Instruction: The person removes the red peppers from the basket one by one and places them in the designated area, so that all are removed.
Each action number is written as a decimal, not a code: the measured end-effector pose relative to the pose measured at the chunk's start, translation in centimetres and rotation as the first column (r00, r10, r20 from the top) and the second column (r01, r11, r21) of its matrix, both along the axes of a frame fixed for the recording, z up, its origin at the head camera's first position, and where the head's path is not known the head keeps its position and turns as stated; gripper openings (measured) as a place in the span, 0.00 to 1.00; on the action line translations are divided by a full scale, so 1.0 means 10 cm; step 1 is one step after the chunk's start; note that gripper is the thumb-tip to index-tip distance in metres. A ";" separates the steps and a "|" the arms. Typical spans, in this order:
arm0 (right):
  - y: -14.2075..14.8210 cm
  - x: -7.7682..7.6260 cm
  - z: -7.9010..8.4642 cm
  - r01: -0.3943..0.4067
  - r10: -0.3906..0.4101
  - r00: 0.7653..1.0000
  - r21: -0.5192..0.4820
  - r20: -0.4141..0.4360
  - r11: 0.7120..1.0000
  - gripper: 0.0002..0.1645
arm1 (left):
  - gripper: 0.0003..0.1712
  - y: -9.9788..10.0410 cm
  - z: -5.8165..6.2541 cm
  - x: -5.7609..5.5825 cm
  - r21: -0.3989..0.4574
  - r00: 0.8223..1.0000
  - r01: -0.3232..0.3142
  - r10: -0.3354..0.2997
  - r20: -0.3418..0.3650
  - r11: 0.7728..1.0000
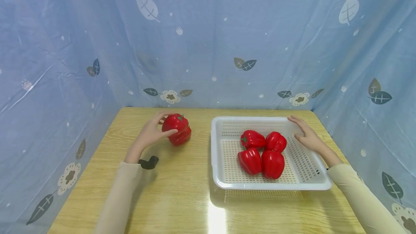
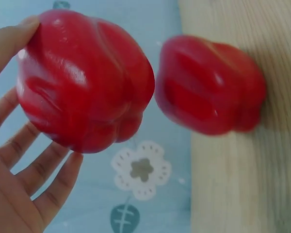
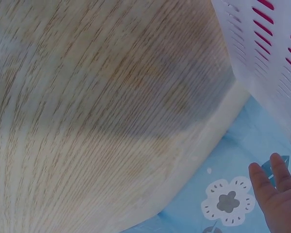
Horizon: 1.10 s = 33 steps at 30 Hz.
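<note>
In the head view, my left hand holds a red bell pepper between thumb and fingers, above the left part of the table. Just beyond it, a second red bell pepper rests on the tabletop; the left wrist view shows the held pepper apart from or barely overlapping that other pepper. My right hand is at the right rim of a white plastic basket, its fingers extended. Whether it bears on the rim I cannot tell. Several red bell peppers lie inside the basket.
The wooden table meets a blue patterned curtain at the back and both sides. In the right wrist view, the basket's slotted wall rises close by the table's edge.
</note>
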State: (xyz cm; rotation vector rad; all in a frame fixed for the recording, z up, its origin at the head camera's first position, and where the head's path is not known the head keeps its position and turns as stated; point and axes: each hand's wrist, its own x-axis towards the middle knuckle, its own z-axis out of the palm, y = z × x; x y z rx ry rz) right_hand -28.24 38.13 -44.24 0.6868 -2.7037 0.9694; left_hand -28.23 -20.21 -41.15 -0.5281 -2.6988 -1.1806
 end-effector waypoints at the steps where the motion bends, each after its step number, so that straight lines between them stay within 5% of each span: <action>1: 0.00 0.00 0.00 0.000 0.000 1.000 0.000 -0.001 1.000 0.38 | 0.36 -0.03 -0.01 0.00 0.005 1.000 -0.014 0.014 0.002 1.000; 17: 0.00 0.00 0.00 0.011 -0.011 1.000 -0.001 0.010 1.000 0.38 | 0.38 -0.38 -0.23 -0.08 -0.008 0.991 -0.128 0.128 -0.030 0.992; 33: -0.01 0.01 0.00 0.011 -0.011 1.000 -0.004 0.019 1.000 0.38 | 0.37 -0.47 -0.45 -0.17 -0.045 0.984 -0.177 0.178 0.026 0.983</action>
